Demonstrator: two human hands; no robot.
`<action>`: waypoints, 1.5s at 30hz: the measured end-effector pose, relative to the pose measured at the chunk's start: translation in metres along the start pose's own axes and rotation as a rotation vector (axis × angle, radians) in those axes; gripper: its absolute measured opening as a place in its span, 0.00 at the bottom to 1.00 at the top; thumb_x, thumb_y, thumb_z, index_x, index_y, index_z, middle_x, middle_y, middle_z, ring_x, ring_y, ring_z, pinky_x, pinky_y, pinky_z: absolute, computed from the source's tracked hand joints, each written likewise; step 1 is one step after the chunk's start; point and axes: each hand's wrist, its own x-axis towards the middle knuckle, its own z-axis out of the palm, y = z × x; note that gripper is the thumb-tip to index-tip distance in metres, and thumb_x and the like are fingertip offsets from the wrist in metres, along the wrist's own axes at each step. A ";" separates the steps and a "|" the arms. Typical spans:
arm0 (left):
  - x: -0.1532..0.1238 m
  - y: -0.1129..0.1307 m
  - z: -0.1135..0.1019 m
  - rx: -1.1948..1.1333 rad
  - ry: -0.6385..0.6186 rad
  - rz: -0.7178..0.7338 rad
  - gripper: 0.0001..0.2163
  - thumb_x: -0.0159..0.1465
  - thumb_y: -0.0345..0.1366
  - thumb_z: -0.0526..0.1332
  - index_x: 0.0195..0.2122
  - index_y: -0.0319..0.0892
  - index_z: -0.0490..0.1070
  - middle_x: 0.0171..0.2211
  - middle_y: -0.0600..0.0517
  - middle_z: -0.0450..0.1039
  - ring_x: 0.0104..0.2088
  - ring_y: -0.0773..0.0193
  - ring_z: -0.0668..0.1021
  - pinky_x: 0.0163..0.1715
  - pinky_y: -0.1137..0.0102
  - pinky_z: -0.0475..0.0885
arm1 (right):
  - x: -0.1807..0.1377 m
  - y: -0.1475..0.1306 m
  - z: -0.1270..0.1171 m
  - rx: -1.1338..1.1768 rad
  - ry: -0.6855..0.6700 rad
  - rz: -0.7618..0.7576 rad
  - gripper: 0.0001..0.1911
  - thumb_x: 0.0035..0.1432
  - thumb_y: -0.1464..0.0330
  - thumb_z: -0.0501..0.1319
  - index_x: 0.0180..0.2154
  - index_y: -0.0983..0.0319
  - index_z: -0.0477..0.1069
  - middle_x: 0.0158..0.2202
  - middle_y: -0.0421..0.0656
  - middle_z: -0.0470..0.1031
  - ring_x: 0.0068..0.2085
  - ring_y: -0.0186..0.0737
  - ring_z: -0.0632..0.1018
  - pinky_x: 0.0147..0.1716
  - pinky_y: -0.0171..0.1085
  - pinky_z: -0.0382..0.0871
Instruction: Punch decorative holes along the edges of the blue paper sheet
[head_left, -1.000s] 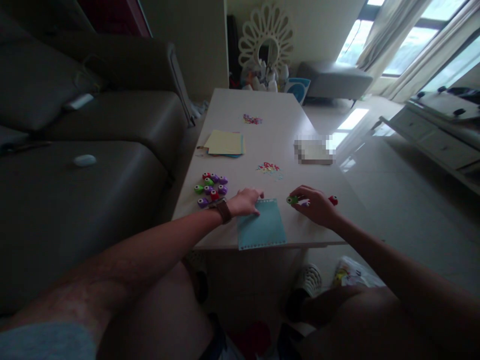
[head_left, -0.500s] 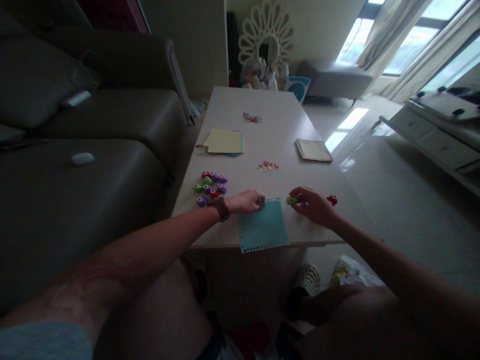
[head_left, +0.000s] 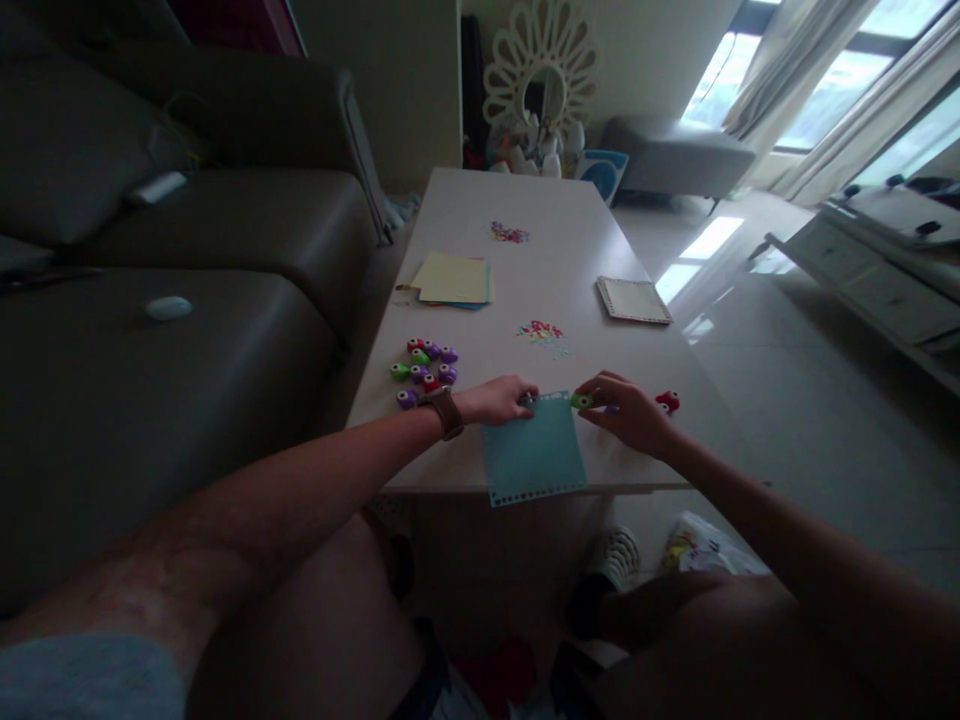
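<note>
Head view: fingers [head_left: 521, 385] nearly closed, left hand [head_left: 496, 399] pinches blue sheet [head_left: 535, 455], right hand [head_left: 628, 412] holds green punch [head_left: 580, 401]; uneven tugging could cause creases.

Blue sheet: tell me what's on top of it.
The left hand lies over the far-left corner of the blue sheet, hiding that corner and part of its far edge. The right hand holds a green piece by the far-right corner; any overlap is unclear.

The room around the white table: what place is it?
Probably a home's living room: a big grey-brown cushioned sofa, a round mirror in a white petal-shaped frame and long pale fabric curtains suggest it.
</note>
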 end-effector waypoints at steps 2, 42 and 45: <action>0.000 0.000 0.000 0.001 0.003 -0.004 0.09 0.61 0.32 0.64 0.43 0.39 0.74 0.40 0.47 0.78 0.40 0.59 0.77 0.42 0.68 0.69 | 0.000 0.000 0.001 -0.003 -0.001 -0.006 0.11 0.59 0.61 0.67 0.41 0.59 0.75 0.41 0.45 0.73 0.39 0.41 0.81 0.42 0.43 0.79; -0.016 0.015 0.028 0.189 -0.059 0.110 0.18 0.61 0.37 0.71 0.49 0.42 0.70 0.32 0.53 0.73 0.31 0.63 0.73 0.30 0.71 0.62 | -0.002 0.010 0.005 0.017 -0.307 0.378 0.15 0.58 0.57 0.64 0.38 0.62 0.77 0.30 0.46 0.79 0.31 0.42 0.77 0.30 0.38 0.68; -0.018 0.017 0.027 0.191 -0.053 0.115 0.17 0.62 0.37 0.70 0.50 0.42 0.69 0.34 0.52 0.74 0.32 0.63 0.74 0.31 0.71 0.63 | -0.002 0.010 0.007 0.004 -0.287 0.366 0.14 0.59 0.57 0.64 0.38 0.62 0.77 0.28 0.45 0.78 0.29 0.40 0.75 0.29 0.37 0.67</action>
